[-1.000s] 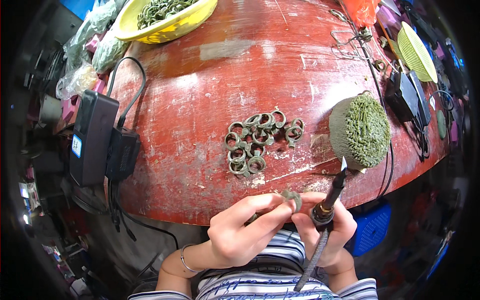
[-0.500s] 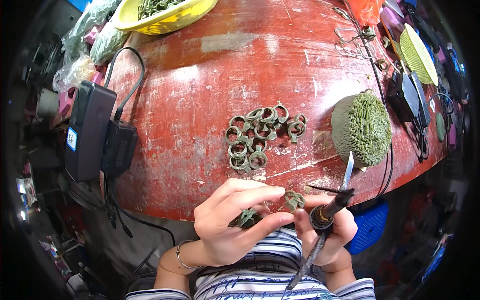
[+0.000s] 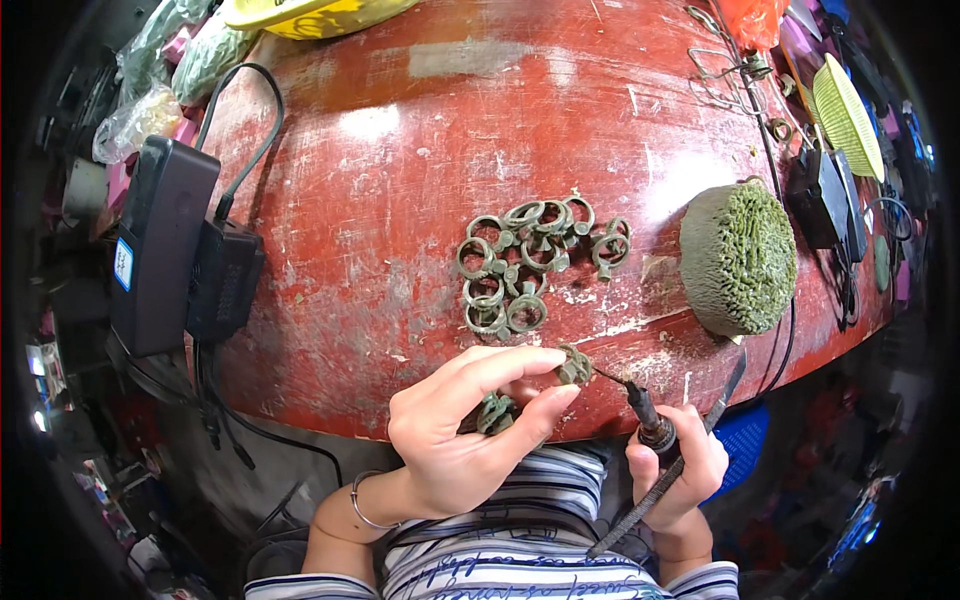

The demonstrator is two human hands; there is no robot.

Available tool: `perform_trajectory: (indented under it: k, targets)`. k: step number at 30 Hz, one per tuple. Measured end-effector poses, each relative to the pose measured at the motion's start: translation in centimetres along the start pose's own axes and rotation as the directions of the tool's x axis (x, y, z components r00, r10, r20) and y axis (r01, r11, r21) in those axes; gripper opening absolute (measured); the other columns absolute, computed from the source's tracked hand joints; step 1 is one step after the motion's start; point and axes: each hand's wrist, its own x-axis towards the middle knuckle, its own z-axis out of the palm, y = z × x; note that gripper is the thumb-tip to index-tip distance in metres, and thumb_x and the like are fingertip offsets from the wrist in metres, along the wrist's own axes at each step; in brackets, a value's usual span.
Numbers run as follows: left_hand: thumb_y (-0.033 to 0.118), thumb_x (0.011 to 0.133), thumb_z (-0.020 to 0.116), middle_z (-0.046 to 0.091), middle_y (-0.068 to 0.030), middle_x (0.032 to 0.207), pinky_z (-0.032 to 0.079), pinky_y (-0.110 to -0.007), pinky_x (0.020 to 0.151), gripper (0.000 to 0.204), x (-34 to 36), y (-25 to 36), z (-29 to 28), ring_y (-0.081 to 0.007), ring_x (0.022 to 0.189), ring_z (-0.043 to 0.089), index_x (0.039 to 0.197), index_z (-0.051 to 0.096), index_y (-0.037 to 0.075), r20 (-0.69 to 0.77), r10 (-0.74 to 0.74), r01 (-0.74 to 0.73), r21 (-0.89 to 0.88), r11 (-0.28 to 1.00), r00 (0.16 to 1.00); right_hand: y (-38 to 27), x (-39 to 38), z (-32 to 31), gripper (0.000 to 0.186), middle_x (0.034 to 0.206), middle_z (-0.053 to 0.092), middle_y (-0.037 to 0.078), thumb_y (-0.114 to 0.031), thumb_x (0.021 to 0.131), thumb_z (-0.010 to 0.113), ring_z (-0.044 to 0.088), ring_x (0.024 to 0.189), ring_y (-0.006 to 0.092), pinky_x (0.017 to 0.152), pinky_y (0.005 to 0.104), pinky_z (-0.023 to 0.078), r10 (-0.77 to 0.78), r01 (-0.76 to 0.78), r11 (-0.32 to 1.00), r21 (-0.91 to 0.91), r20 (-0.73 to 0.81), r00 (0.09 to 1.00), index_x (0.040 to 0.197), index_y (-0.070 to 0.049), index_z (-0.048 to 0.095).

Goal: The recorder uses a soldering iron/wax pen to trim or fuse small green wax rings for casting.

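Note:
My left hand (image 3: 455, 425) pinches a green wax ring (image 3: 573, 366) between thumb and forefinger. More green ring pieces (image 3: 495, 412) sit inside its curled fingers, partly hidden. In my right hand (image 3: 680, 465) is a black wax pen (image 3: 650, 420), its thin tip at or very near the pinched ring; actual contact is unclear. The same hand also grips a metal carving knife (image 3: 728, 390) with a ribbed handle, lying crosswise through the fingers. Just beyond my hands, several similar green rings (image 3: 525, 313) lie grouped on the red table (image 3: 380, 210).
A green block (image 3: 740, 258) with a rough, grooved face stands right of the rings. Black power adapters (image 3: 160, 245) with cables are at the left edge, another adapter (image 3: 822, 200) at the right. A yellow basin (image 3: 320, 18) sits at the far left, a yellow-green basket (image 3: 848, 115) at far right.
My right fingers have left the ring and moved slightly right and down. The pen, pointing up before, now aims its tip left at the ring. The knife has swung rightward.

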Motion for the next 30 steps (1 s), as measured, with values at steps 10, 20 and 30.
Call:
perform_trajectory:
  k: [10,20,30]
  targets:
    - [-0.005,0.076,0.065,0.058,-0.0081,0.074,0.039,-0.017,0.040,0.022,0.01,0.22,0.04,-0.0071,0.052,0.055,0.097,0.060,-0.003,-0.008,-0.067,0.067,-0.002,0.998,0.998,0.15,0.30,-0.16,0.034,0.057,0.054,0.006,-0.027,0.069,0.075,0.051,0.042,0.0193,0.041,0.0265,0.039,-0.006,0.006,0.999,-0.048,0.008,1.000,0.083,-0.001,0.059]
    - [-0.004,0.076,0.064,0.058,-0.0084,0.076,0.041,-0.017,0.040,0.022,0.03,0.44,0.03,-0.0082,0.054,0.057,0.097,0.060,-0.003,-0.001,-0.110,0.110,-0.013,0.994,0.994,0.28,0.27,-0.27,0.034,0.057,0.053,0.007,-0.027,0.068,0.075,0.052,0.042,0.0197,0.041,0.0264,0.039,0.002,0.000,0.997,-0.074,0.026,1.000,0.082,-0.001,0.059]
    - [-0.001,0.077,0.064,0.058,-0.0088,0.079,0.041,-0.017,0.040,0.021,0.04,0.42,-0.06,-0.0084,0.055,0.058,0.098,0.059,-0.003,0.003,-0.113,0.113,-0.020,0.993,0.994,0.26,0.26,-0.29,0.034,0.057,0.055,0.007,-0.028,0.068,0.075,0.052,0.042,0.0201,0.042,0.0266,0.040,0.005,-0.002,0.996,-0.095,0.027,1.000,0.082,-0.001,0.059]
